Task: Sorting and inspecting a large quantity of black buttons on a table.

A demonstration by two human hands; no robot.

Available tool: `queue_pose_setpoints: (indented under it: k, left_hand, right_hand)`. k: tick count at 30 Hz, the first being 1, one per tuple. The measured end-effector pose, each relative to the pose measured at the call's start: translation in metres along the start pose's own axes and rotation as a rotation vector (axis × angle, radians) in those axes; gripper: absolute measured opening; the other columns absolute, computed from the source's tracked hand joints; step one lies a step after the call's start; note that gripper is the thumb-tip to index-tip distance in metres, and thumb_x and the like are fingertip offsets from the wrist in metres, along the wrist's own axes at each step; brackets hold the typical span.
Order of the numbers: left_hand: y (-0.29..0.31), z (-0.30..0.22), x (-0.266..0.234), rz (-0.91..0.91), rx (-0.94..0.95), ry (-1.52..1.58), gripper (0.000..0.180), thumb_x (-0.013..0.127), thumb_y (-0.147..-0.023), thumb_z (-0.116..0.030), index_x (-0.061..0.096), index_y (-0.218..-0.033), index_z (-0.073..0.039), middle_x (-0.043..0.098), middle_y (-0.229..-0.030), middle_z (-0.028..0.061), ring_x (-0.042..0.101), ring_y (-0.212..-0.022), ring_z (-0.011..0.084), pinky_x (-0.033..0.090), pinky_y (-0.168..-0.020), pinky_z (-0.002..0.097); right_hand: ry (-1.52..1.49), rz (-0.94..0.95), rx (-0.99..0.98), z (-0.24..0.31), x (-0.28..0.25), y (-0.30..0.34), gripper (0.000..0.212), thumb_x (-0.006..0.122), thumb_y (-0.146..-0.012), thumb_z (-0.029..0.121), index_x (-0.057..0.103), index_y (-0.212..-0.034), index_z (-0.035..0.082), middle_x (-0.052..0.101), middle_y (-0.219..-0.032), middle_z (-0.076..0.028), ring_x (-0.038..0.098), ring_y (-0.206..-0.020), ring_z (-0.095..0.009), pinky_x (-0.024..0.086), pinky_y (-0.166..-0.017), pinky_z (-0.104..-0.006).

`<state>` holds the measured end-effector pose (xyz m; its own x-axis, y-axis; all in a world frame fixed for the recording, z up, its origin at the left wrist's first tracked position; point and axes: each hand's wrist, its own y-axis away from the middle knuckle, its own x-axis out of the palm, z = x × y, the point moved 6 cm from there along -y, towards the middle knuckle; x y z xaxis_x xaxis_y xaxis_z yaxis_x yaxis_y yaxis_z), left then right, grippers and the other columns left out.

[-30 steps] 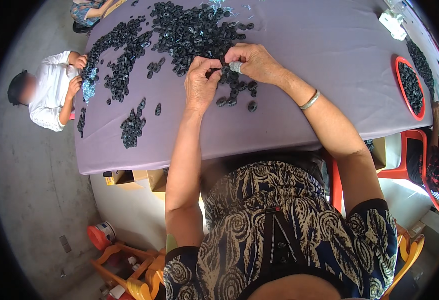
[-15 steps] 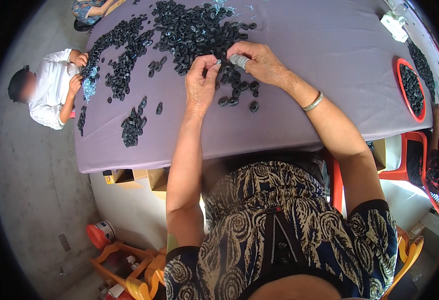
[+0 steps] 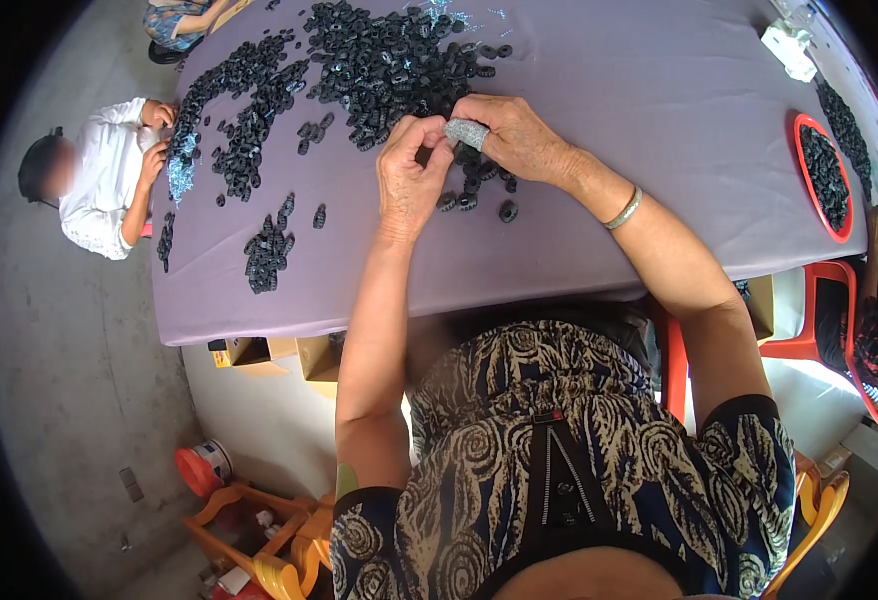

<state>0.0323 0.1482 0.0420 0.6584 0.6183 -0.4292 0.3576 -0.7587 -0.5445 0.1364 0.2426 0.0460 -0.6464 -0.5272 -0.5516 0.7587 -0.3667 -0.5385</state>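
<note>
My left hand (image 3: 411, 180) is closed in a pinch, fingertips meeting those of my right hand over the table. Whatever lies between them is too small or hidden to make out. My right hand (image 3: 521, 140) is closed as well, with a grey wrap (image 3: 467, 133) around one digit that touches the left fingertips. Just behind both hands spreads a large heap of small black ridged wheel-like parts (image 3: 384, 70). A few loose black parts (image 3: 508, 211) lie below the right hand. Left of my left hand sits a small separate pile of the same parts (image 3: 267, 255).
The table has a purple-grey cloth (image 3: 599, 220). At the left edge a person in white (image 3: 104, 180) handles black parts beside light-blue bits (image 3: 181, 170). On the right stands a red basin (image 3: 807, 190) full of black parts. A red chair (image 3: 809, 330) is beyond the near edge.
My hands have come together: the left moved slightly right, and the right's wrapped digit now touches it. The small pale piece seen at my left fingertips is now hidden.
</note>
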Motion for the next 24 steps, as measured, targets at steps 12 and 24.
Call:
queue_pose_setpoints:
  k: [12,24]
  left_hand:
    - [0.001,-0.002,-0.003,0.011,0.013,-0.001,0.014,0.067,-0.081,0.002,0.064,-0.094,0.0,0.057,-0.08,0.0073,0.057,-0.07,0.017,0.047,-0.066,0.0279]
    - [0.001,0.005,-0.002,0.055,-0.06,0.04,0.011,0.061,-0.086,-0.005,0.062,-0.093,0.002,0.052,-0.075,0.0085,0.052,-0.068,0.0185,0.044,-0.065,0.0286]
  right_hand:
    - [-0.14,0.133,0.239,-0.009,0.002,0.003,0.011,0.059,-0.089,0.012,0.059,-0.096,0.003,0.059,-0.077,-0.01,0.056,-0.07,-0.02,0.046,-0.065,-0.0327]
    - [0.049,-0.069,-0.095,0.018,-0.004,0.003,0.011,0.061,-0.082,-0.001,0.056,-0.091,0.0,0.058,-0.082,-0.014,0.057,-0.077,-0.034,0.048,-0.068,-0.0386]
